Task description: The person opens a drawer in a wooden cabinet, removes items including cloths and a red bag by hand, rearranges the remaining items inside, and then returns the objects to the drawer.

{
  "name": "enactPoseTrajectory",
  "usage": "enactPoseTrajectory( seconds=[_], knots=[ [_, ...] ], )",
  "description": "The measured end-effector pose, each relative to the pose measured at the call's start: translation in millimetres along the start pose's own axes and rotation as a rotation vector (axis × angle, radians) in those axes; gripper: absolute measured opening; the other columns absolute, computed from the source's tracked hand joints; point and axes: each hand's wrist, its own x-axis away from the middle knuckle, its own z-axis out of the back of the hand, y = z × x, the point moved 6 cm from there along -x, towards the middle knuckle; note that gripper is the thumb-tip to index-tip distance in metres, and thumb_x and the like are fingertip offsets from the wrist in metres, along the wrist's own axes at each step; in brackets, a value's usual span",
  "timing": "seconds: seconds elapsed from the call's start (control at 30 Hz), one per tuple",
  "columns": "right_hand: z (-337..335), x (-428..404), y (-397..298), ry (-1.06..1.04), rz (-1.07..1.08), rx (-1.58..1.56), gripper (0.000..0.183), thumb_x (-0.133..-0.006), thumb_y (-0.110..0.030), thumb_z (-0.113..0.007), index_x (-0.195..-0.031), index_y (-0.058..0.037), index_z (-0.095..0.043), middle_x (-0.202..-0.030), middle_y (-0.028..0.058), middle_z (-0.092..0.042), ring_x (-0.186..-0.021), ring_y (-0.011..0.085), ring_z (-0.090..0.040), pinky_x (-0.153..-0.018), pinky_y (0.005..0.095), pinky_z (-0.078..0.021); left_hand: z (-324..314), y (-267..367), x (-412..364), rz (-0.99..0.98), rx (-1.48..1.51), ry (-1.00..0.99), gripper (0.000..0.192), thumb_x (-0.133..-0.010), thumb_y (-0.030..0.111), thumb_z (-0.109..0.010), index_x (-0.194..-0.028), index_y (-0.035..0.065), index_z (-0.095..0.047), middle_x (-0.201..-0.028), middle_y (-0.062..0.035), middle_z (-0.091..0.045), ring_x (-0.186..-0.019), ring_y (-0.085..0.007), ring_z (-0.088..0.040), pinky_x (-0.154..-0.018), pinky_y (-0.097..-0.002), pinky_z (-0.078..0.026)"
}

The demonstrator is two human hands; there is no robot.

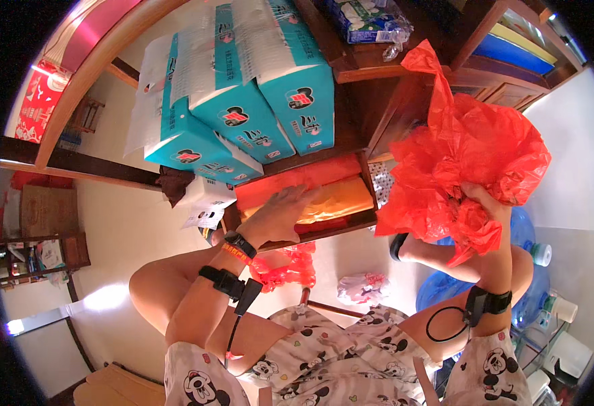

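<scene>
My right hand (482, 200) grips a big crumpled bundle of thin red plastic bags (474, 147), raised at the right. My left hand (279, 213) holds nothing that shows; its fingers reach over an open wooden drawer (322, 233). Inside the drawer lie folded red plastic (322, 170) and a folded orange plastic piece (345, 200). Right above the drawer, several teal-and-white tissue packs (297, 96) stand side by side on the cabinet top. Another white tissue pack (208, 195) is left of the drawer, beside a dark brown cloth or bag (175, 183).
Red plastic bags (292, 266) and a tied whitish bag (363, 289) lie on the floor below the drawer. Large blue water bottles (533, 289) stand at the right. A blue box in clear wrap (365, 23) sits on the cabinet. My knees flank the drawer.
</scene>
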Motion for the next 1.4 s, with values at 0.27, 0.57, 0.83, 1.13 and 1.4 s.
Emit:
enactPoseTrajectory(
  seconds=[0.27,0.57,0.83,1.13,1.4],
  knots=[
    [-23.9,5.1,5.3,-0.166,-0.073,0.080,0.047,-0.076,-0.005,-0.072,-0.119,-0.0008,-0.055,-0.108,0.0114,-0.066,-0.096,0.0267,-0.066,-0.082,0.0383,-0.0577,-71.1,-60.8,20.6,0.415,-0.043,-0.339,0.069,-0.076,0.026,-0.070,-0.137,0.0023,-0.046,-0.133,-0.0259,-0.052,-0.124,-0.0414,-0.049,-0.104,-0.0492,-0.041],
    [-17.6,-5.4,-1.5,-0.049,-0.009,-0.154,0.046,-0.077,-0.009,-0.072,-0.119,-0.0015,-0.056,-0.110,0.0112,-0.066,-0.099,0.0262,-0.066,-0.084,0.0383,-0.0574,-118.8,-115.8,52.6,0.430,0.099,-0.042,0.055,-0.083,0.011,-0.058,-0.137,0.0076,-0.049,-0.133,-0.0219,-0.053,-0.129,-0.0406,-0.043,-0.106,-0.0549,-0.035],
    [-50.1,-0.5,-5.1,-0.021,0.081,-0.379,0.027,-0.084,-0.010,-0.064,-0.108,0.0018,-0.062,-0.100,0.0092,-0.068,-0.093,0.0224,-0.067,-0.078,0.0314,-0.0583,-141.1,-111.3,64.7,0.505,-0.105,0.042,0.064,-0.090,0.018,-0.055,-0.147,0.0021,-0.033,-0.149,-0.0252,-0.035,-0.133,-0.0511,-0.035,-0.111,-0.0535,-0.031],
    [-98.5,-1.6,127.0,-0.128,-0.214,-0.363,0.028,-0.090,-0.014,-0.065,-0.115,-0.0033,-0.059,-0.107,0.0102,-0.066,-0.097,0.0257,-0.067,-0.089,0.0393,-0.0560,-80.4,4.8,97.1,0.199,-0.181,-0.572,0.036,-0.073,0.029,-0.062,-0.091,-0.0015,-0.069,-0.089,-0.0151,-0.070,-0.081,-0.0345,-0.067,-0.067,-0.0427,-0.055],
    [-199.6,-77.0,245.8,-0.016,-0.048,-0.501,0.050,-0.085,-0.018,-0.074,-0.127,-0.0037,-0.051,-0.119,0.0166,-0.061,-0.106,0.0315,-0.062,-0.089,0.0437,-0.0533,71.8,139.5,150.2,-0.216,0.246,-0.213,0.014,-0.071,0.012,-0.060,-0.066,-0.0003,-0.065,-0.064,-0.0183,-0.062,-0.060,-0.0365,-0.061,-0.053,-0.0437,-0.048]
  ],
)
